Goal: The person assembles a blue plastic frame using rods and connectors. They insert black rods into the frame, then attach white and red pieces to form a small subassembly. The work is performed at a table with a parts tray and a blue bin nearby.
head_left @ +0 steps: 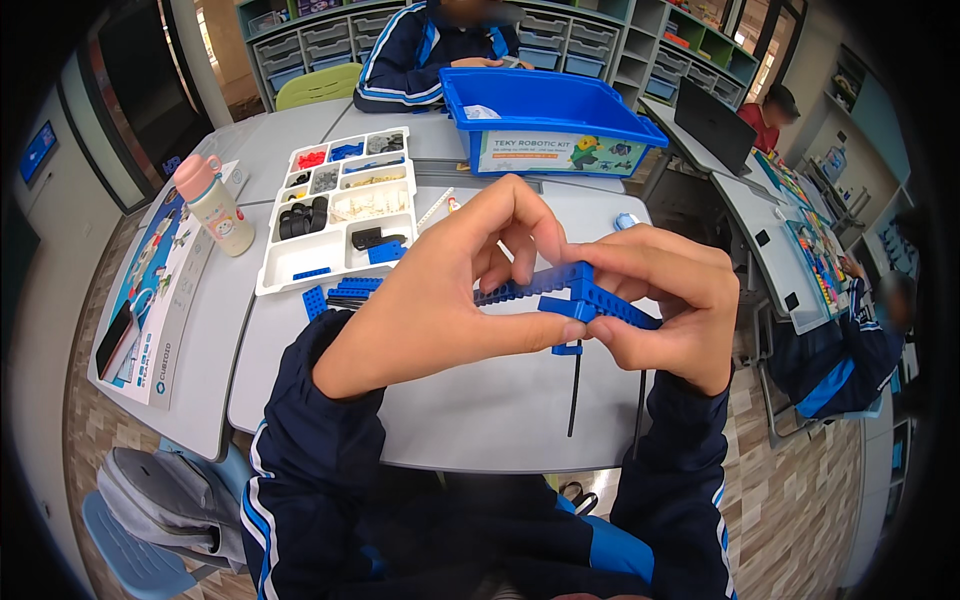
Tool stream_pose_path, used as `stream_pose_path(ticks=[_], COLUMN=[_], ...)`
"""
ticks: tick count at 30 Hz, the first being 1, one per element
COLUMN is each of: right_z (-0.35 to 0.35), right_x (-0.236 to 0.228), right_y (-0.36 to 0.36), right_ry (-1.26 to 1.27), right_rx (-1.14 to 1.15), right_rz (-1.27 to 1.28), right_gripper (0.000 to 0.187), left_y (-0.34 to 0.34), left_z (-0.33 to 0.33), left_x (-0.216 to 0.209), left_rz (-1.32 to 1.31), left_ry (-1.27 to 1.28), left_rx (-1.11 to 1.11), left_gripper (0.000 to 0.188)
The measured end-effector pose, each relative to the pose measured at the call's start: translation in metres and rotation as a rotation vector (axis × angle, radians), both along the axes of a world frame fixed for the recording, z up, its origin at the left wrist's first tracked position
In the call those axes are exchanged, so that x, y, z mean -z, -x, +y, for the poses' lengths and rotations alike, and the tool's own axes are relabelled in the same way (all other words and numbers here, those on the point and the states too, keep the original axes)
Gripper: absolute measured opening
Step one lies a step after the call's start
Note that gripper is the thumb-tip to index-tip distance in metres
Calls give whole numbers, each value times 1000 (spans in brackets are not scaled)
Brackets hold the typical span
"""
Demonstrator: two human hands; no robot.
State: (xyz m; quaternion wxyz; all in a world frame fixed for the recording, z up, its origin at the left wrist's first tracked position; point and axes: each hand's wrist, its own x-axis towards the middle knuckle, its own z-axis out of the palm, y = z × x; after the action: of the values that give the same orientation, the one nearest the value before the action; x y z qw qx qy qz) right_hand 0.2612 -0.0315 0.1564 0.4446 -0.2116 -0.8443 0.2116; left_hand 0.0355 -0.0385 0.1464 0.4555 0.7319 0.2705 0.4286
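Both my hands hold up a blue assembly of studded, holed building beams (580,285) above the table. My left hand (445,285) pinches it from the left, its thumb along the lower part and its fingers curled over the top. From the right, my right hand (675,300) grips it between thumb and fingers, the two thumb tips almost meeting. A thin black rod (573,395) hangs down from the assembly, and a second dark rod (641,405) shows below my right hand. Beside my left wrist lie a blue plate (315,302) and several blue and black beams, partly hidden.
A white compartment tray (283,268) of sorted parts lies at the left. Behind it stands a large blue bin (640,130). A pink-capped bottle (215,205) and a phone (118,335) are farther left. Opposite sits a person (400,65); others work at the right. A grey backpack (165,500) rests on a chair.
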Motion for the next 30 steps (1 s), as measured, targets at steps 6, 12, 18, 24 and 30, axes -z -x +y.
stream_pose_path(ticks=[6, 12, 18, 24, 30], right_z=[-3, -4, -4, -3, -8], right_x=[1, 2, 3, 6, 6], right_y=[2, 4, 2, 5, 6], right_ry=[-72, -98, -160, -138, -135], right_rx=[57, 96, 122, 76, 55], right_rz=[25, 41, -34, 26, 35], right_gripper=[47, 44, 47, 41, 41], left_y=[-1, -1, 2, -3, -2], left_z=[-4, -6, -8, -4, -2], left_x=[-1, -2, -3, 3, 3], left_rz=[-1, 53, 182, 61, -1], left_ry=[-31, -66, -144, -338, -344], left_rx=[-5, -73, -165, -217, -141], left_gripper=[50, 49, 49, 35, 35])
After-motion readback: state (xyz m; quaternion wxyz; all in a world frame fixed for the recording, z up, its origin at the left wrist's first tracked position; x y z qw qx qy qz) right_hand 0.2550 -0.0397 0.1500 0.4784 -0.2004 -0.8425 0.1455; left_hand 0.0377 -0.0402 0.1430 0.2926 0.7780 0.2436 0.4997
